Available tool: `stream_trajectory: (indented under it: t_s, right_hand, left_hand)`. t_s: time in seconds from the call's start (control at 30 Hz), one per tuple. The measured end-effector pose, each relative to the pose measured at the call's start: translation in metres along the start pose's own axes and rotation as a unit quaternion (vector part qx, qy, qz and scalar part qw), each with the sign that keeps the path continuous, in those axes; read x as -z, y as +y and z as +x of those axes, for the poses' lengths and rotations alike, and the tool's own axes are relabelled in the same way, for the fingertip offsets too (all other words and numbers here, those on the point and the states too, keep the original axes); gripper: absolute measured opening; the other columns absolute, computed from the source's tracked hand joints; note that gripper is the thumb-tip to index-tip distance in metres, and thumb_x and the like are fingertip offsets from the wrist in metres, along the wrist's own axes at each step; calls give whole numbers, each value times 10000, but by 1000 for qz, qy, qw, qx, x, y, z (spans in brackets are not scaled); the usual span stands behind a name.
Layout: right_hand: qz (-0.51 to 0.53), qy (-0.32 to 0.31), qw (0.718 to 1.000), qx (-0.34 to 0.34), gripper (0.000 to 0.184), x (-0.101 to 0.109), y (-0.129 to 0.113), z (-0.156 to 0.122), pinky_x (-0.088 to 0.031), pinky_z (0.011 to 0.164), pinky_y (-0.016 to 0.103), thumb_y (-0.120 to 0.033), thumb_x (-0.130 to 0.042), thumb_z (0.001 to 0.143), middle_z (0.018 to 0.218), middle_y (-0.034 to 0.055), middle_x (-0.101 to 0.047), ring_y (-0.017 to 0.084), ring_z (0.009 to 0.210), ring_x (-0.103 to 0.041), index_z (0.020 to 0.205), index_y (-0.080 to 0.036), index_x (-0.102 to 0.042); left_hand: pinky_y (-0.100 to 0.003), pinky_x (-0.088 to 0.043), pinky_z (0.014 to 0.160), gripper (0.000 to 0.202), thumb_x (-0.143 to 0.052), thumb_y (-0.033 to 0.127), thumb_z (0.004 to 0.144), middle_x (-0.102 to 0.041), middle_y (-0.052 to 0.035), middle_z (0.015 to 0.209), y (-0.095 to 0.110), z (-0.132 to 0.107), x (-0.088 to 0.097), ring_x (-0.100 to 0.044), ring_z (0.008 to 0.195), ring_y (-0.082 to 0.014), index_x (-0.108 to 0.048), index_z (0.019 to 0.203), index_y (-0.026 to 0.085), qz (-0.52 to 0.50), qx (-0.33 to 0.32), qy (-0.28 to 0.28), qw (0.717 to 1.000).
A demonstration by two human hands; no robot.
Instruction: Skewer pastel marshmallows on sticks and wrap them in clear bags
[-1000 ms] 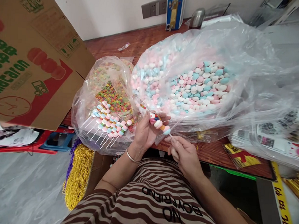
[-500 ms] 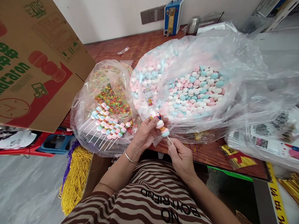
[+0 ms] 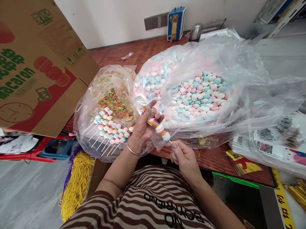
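My right hand (image 3: 186, 159) pinches the white stick of a candy skewer (image 3: 163, 133), whose pink, white, orange and blue pieces point up and left. The upper end of the skewer lies inside a clear printed bag (image 3: 154, 122). My left hand (image 3: 146, 126) is curled around that bag, with its thumb raised. Part of the bag is hidden by the fingers. Left of my wrist, several finished candy skewers (image 3: 113, 129) lie in rows with their white sticks toward me. They rest on a plastic bag of small colourful candy rings (image 3: 116, 104).
A large clear bag of pastel candies (image 3: 197, 91) covers the table's middle. A cardboard box (image 3: 40, 69) stands at left. Printed bags (image 3: 281, 140) are stacked at right. A blue device (image 3: 176, 24) and a metal cup (image 3: 195, 32) stand by the wall.
My left hand has shifted left and up, its thumb lifting, and the printed bag has tilted left. The skewer has moved slightly left, with my right hand still on its stick.
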State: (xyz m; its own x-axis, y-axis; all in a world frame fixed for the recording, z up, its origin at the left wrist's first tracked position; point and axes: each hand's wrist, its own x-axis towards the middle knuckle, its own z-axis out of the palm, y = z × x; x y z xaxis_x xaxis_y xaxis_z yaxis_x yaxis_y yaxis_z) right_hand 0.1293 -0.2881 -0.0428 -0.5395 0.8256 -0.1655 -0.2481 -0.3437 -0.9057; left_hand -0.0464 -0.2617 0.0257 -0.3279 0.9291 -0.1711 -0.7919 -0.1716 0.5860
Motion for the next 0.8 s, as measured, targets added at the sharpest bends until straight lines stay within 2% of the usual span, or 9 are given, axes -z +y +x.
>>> stream_trajectory:
  t_s: [0.13, 0.27, 0.43, 0.5, 0.57, 0.63, 0.67, 0.73, 0.8]
  right_hand:
    - [157, -43, 981, -105, 355, -8, -16, -3, -283, 415, 199, -526, -641, 918, 499, -131, -255, 40, 395, -164, 828, -182, -648]
    - [198, -106, 959, -172, 296, -11, -18, -6, -228, 398, 187, -473, -669, 901, 530, -131, -258, 32, 403, -114, 870, -178, -664]
    - [-99, 1, 994, 56, 224, -5, -12, -6, -348, 522, 245, -387, -586, 963, 601, -48, -481, 100, 520, -408, 862, -202, -661]
    - [-311, 63, 926, 203, 177, 2, -12, -3, -393, 621, 281, -297, -554, 978, 718, 9, -625, 138, 644, -529, 948, -195, -695]
    - [-477, 100, 812, 320, 195, 8, -13, 0, -387, 662, 308, -223, -545, 971, 757, 40, -679, 155, 669, -552, 1055, -170, -714]
    - [-566, 109, 723, 381, 212, 11, -13, 3, -352, 631, 324, -189, -552, 961, 657, 30, -648, 151, 594, -509, 1081, -139, -720]
    - [-583, 108, 705, 390, 211, 11, -14, 4, -336, 615, 329, -186, -557, 958, 611, 21, -621, 147, 562, -484, 1073, -128, -723]
    - [-555, 105, 739, 367, 204, 8, -14, 4, -329, 597, 324, -218, -557, 957, 592, 18, -602, 139, 543, -469, 1027, -127, -726]
    - [-443, 73, 849, 280, 221, 2, -14, 3, -338, 569, 298, -291, -543, 972, 600, 10, -587, 129, 539, -468, 946, -152, -714]
  left_hand:
    - [-192, -545, 761, 154, -660, 313, 951, -440, 92, 580, -8, -1, -9, -495, 511, -32, -665, 1039, 186, -37, -13, 35, 999]
    - [-204, -556, 736, 204, -612, 386, 974, -449, 76, 586, -12, -4, -11, -497, 530, -46, -664, 996, 189, -38, 11, 34, 999]
    - [-234, -558, 752, 271, -573, 419, 987, -485, 51, 608, -8, -8, -13, -529, 572, -71, -663, 968, 164, -5, 38, 17, 999]
    - [-245, -554, 742, 275, -574, 423, 983, -498, 39, 619, -7, -10, -13, -549, 594, -86, -660, 961, 163, 13, 46, 26, 999]
    - [-243, -545, 720, 265, -573, 413, 983, -498, 35, 619, -8, -11, -12, -554, 599, -94, -656, 958, 163, 27, 46, 40, 998]
    - [-237, -533, 702, 252, -571, 399, 985, -495, 35, 622, -10, -11, -12, -557, 597, -94, -652, 964, 161, 32, 42, 55, 997]
    - [-235, -529, 697, 246, -576, 394, 983, -497, 36, 625, -12, -12, -11, -559, 598, -94, -651, 970, 160, 33, 40, 62, 997]
    - [-230, -522, 688, 244, -591, 394, 975, -493, 40, 622, -14, -12, -11, -558, 596, -92, -652, 981, 158, 34, 38, 65, 997]
    - [-229, -525, 696, 260, -602, 410, 969, -480, 44, 609, -15, -12, -11, -550, 598, -92, -657, 981, 156, 32, 35, 53, 997]
